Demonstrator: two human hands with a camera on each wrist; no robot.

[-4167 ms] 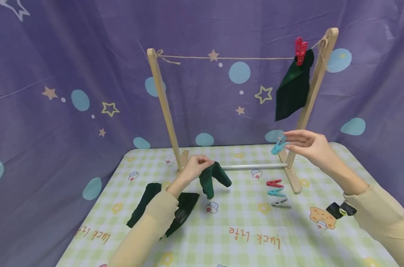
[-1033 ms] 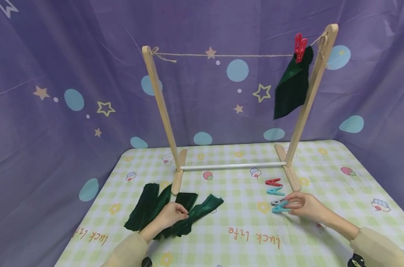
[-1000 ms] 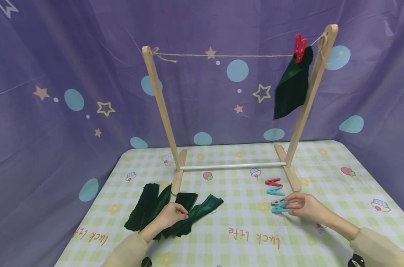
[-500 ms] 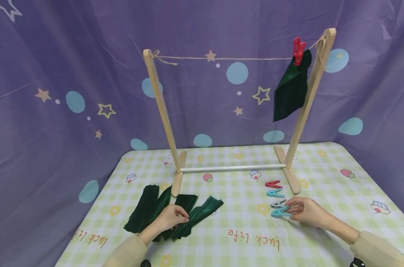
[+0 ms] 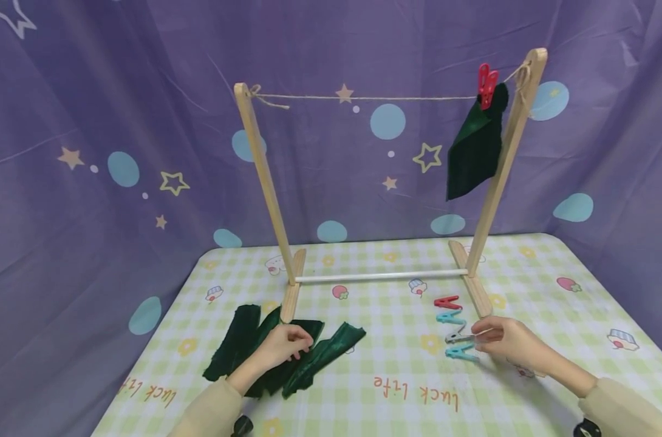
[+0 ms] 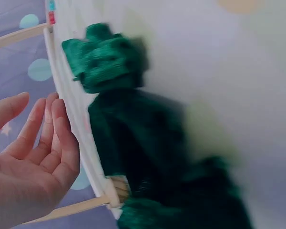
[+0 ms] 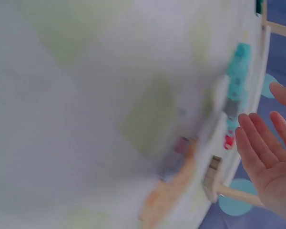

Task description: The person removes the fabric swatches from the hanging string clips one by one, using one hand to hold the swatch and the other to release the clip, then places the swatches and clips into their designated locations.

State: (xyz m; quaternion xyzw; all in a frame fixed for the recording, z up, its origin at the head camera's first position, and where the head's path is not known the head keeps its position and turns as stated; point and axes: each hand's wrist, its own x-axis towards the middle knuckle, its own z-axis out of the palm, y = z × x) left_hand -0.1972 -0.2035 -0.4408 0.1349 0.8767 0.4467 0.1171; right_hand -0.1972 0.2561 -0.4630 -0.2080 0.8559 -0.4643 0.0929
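Observation:
My left hand [image 5: 283, 349] hovers over several dark green velvety cloth pieces [image 5: 232, 347]; the left wrist view shows its fingers loosely bent, thumb apart, holding nothing. The rightmost green strip [image 5: 325, 359] lies slantwise just beyond its fingertips. My right hand [image 5: 510, 343] is low over the table, its relaxed fingers [image 7: 250, 143] holding nothing. Its fingertips are right at the handle ends of a grey clothespin [image 5: 453, 337] and a light blue clothespin [image 5: 459, 352]. Behind these lie another blue clothespin [image 5: 449, 317] and a red clothespin [image 5: 446, 303], making a short column.
A wooden stand [image 5: 262, 170] carries a string line [image 5: 380, 98] between two posts, with a white rod [image 5: 382, 276] low across. Near the right post, a red clothespin [image 5: 487, 87] holds a green cloth [image 5: 475, 155] on the line. A purple curtain [image 5: 331, 36] hangs behind the checked tablecloth [image 5: 396, 364].
Earlier both hands were raised, the left with a green cloth, the right with a blue clothespin. Cloth and clothespin now lie on the table, let go, and the left hand has lifted slightly.

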